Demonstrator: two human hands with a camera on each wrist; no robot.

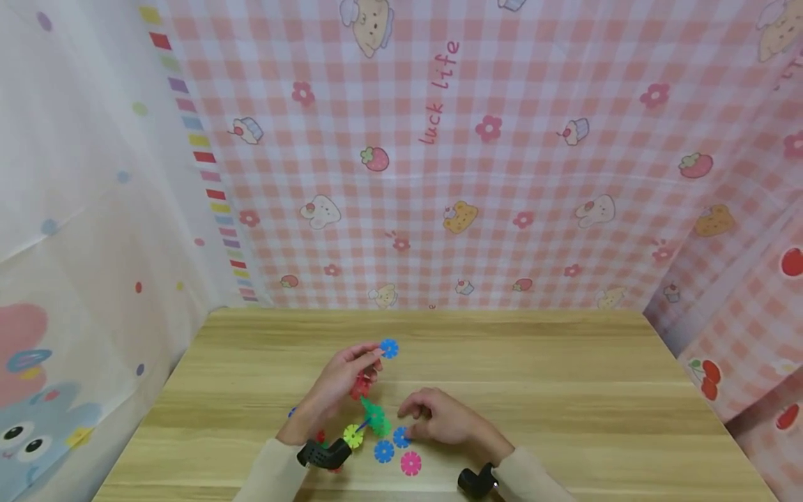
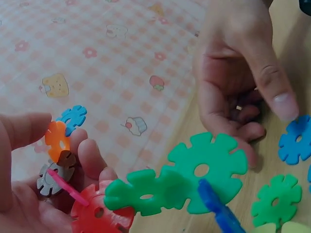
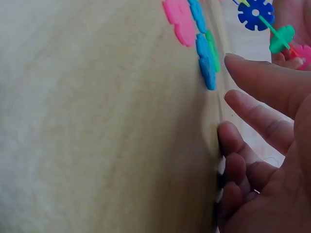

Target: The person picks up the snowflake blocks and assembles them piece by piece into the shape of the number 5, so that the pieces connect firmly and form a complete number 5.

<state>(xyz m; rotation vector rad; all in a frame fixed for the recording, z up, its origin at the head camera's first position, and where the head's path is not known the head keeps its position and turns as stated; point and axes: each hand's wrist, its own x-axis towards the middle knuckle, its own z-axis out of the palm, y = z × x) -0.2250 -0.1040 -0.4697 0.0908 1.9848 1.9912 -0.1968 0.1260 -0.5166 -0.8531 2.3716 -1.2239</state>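
Observation:
My left hand [image 1: 341,376] grips a chain of interlocked notched plastic discs. In the left wrist view its thumb is at the orange disc [image 2: 57,141], with a blue disc [image 2: 74,118] at the far end. A grey disc [image 2: 56,180] and a red disc [image 2: 99,211] sit by the palm, and larger green discs [image 2: 206,162] extend to the right, joined to a dark blue one [image 2: 221,208]. My right hand [image 1: 445,418] hovers low over the table, fingers loosely bent, its thumb close to a loose blue disc [image 1: 401,437]. Nothing shows within its fingers.
Beside the right hand lie another blue disc [image 1: 384,451] and a pink disc [image 1: 410,463] on the wooden table [image 1: 564,390]. A loose green disc [image 2: 277,200] lies near them. More discs are partly hidden by the left forearm. Patterned cloth [image 1: 401,188] hangs behind the table.

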